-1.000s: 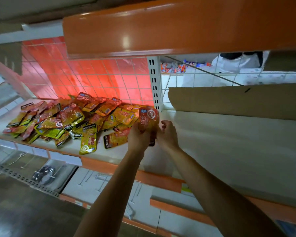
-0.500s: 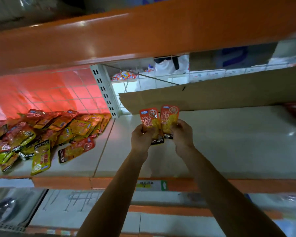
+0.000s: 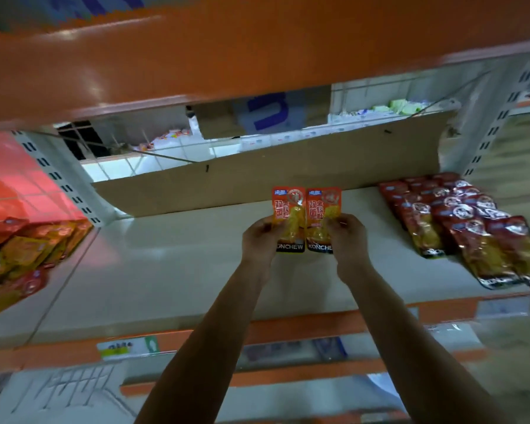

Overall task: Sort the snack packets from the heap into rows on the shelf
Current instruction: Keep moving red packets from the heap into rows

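Two bare forearms reach up past a green-and-white price label on the orange front edge of the shelf. The left hand has its fingers curled round the lower part of the left orange packet. The right hand pinches the right orange packet the same way. Both packets stand upright, edges touching, over the bare middle of the shelf; whether they touch it I cannot tell. The heap lies far left, and overlapping rows of dark red packets lie at the right. A cardboard sheet leans along the back.
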Demonstrator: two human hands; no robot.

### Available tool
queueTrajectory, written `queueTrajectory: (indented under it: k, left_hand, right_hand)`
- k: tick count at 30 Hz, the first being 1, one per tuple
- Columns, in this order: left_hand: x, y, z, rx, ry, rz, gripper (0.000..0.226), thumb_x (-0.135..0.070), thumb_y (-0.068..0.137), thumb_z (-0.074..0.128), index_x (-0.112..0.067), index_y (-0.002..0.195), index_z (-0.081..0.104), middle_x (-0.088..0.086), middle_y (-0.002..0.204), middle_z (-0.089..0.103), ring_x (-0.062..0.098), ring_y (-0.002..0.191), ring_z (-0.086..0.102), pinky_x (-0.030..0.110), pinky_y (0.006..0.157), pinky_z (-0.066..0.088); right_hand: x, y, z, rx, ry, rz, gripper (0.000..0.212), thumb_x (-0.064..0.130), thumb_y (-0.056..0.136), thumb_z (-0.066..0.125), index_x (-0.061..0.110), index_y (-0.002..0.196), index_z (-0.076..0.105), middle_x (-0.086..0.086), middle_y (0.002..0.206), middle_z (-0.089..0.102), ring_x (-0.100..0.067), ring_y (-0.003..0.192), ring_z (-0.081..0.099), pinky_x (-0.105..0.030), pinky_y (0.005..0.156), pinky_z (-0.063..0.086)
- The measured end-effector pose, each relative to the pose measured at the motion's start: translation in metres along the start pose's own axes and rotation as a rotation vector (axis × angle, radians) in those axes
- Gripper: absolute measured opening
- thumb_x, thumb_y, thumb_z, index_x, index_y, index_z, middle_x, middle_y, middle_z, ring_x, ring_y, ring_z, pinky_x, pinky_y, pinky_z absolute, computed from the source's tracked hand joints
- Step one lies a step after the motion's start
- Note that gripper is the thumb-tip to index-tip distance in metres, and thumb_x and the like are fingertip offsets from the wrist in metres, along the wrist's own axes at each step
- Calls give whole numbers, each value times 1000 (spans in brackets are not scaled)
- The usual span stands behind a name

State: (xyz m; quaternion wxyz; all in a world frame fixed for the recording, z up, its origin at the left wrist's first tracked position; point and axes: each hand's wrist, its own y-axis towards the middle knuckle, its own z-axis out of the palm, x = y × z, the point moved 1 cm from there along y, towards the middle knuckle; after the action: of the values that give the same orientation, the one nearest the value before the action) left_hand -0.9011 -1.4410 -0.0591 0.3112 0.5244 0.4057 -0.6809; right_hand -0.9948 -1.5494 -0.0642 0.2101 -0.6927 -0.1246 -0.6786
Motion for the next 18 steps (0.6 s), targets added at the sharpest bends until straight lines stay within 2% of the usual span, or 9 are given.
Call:
queueTrajectory:
  k: [2, 4, 8, 10, 11, 13, 15, 18]
  left_hand:
    - [7, -4, 27, 18, -13, -11, 15, -6, 85, 68, -15, 95, 73, 11, 103, 72, 32, 102, 66, 52, 97, 49]
    - [15, -7, 51, 26, -59, -55, 12, -7, 84, 68, -13, 93, 73, 11, 101, 73, 31, 101, 67, 49, 96, 50]
    - [28, -20, 93, 76, -155, -164, 3, -9, 85, 69, -11, 87, 69, 10, 89, 74, 24, 82, 72, 37, 74, 57]
    - [34, -25, 110, 100, -113, -190, 5, -10, 85, 69, -10, 90, 68, 10, 90, 74, 25, 84, 71, 39, 79, 57]
    - [37, -27, 116, 117, -74, -190, 7, -12, 85, 70, -12, 91, 68, 9, 91, 74, 25, 86, 71, 40, 81, 57]
    - [42, -31, 129, 152, 6, -169, 6, -17, 85, 71, -16, 90, 68, 4, 89, 74, 18, 82, 72, 31, 71, 57]
    - [45, -36, 141, 157, 82, -134, 5, -21, 84, 72, -20, 86, 69, -1, 85, 74, 12, 76, 71, 23, 62, 53]
    - [53, -39, 161, 139, 189, -71, 13, -24, 81, 76, -16, 88, 69, 2, 88, 73, 18, 84, 70, 27, 68, 55]
  right_hand:
    - [2, 9, -28, -11, -25, -28, 5, 15, 91, 57, 16, 89, 62, 0, 81, 63, -17, 77, 59, -33, 69, 49]
    - [4, 14, -56, -30, -54, -62, 16, 14, 91, 57, 19, 76, 58, 3, 70, 56, -12, 65, 50, -30, 60, 39]
    - [7, 23, -106, -65, -67, -91, 13, 12, 90, 57, 13, 78, 54, 2, 66, 47, -11, 58, 40, -30, 56, 34]
    - [6, 27, -127, -115, -109, -113, 12, 14, 89, 58, 15, 78, 54, 5, 66, 49, -9, 58, 42, -29, 57, 35]
    - [6, 28, -136, -135, -123, -134, 9, 14, 89, 58, 15, 81, 55, 6, 66, 50, -8, 59, 43, -29, 58, 36]
    - [5, 30, -153, -175, -148, -166, 3, 15, 89, 59, 16, 91, 56, 9, 70, 51, -6, 61, 46, -23, 57, 36]
    - [5, 32, -169, -240, -170, -176, 15, 17, 90, 60, 19, 104, 55, 12, 76, 55, -3, 65, 52, -19, 54, 38]
    - [8, 35, -192, -307, -202, -182, 33, 17, 90, 61, 15, 121, 51, 7, 83, 58, -8, 72, 57, -28, 63, 47]
